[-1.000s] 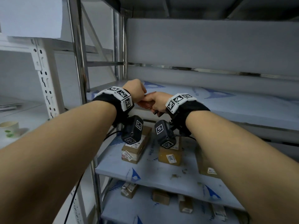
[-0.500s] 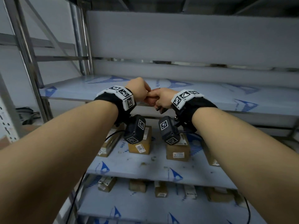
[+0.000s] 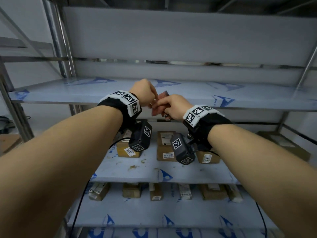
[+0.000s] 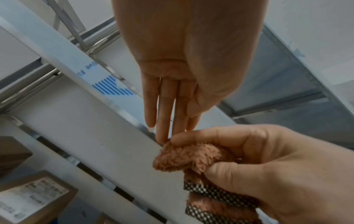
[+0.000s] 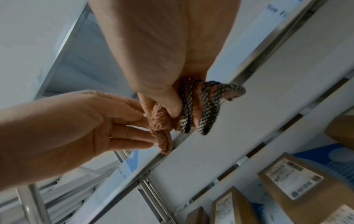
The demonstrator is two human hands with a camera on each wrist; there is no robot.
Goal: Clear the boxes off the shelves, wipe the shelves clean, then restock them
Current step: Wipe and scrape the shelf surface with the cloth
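Gripping: right hand [image 3: 172,105] curls thumb and fingers round a bunched pinkish-brown cloth [image 4: 184,160] with black-and-white checked bands, held in the air in front of the top shelf's front edge.
Left hand: left hand [image 3: 145,92] hangs with straight, relaxed fingers [image 4: 164,109], holding nothing; the fingertips touch the fuzzy end of the cloth where it sticks out past the right thumb.
Cloth: folded over itself in the right fist, with the checked bands showing below the thumb in the right wrist view [image 5: 199,109].
Top shelf: top shelf [image 3: 85,93] is a pale sheet with blue printed marks, with no boxes on the stretch in view.
Middle shelf: middle shelf [image 3: 137,170] carries brown cardboard boxes [image 3: 165,152] with white labels, standing in a row below the two wrists; brownish specks and smears lie on the sheet in front of them.
Bottom shelf: bottom shelf [image 3: 154,213] holds a further row of smaller labelled boxes toward the back.
Frame: metal uprights [image 3: 58,40] and cross braces stand at the left of the rack, against a grey back panel.
Wrists: each wrist wears a black strap with a white marker block and a dark camera unit hanging under it.
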